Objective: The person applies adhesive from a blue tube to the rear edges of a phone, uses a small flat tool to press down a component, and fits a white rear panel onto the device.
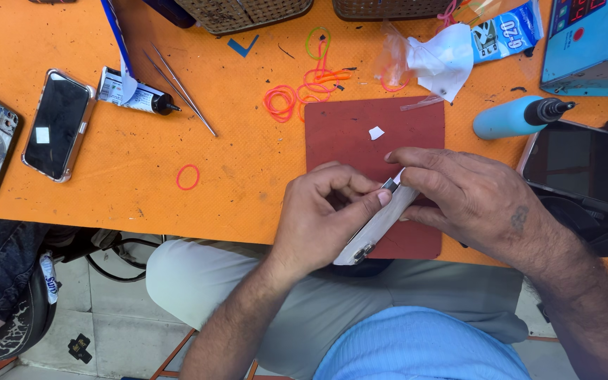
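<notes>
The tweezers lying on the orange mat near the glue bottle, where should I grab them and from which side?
Grip the tweezers around mid-length, across their two thin legs, coming from straight above. They lie flat and diagonal, legs spread at the upper left and joined at the lower right. The glue bottle crowds their left side, so the right side looks freer.

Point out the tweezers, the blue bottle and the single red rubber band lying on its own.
tweezers [181,91], head view, middle of the two metal arms.
blue bottle [508,118], head view, middle of its blue body.
red rubber band [188,177], head view, on its loop.
</notes>
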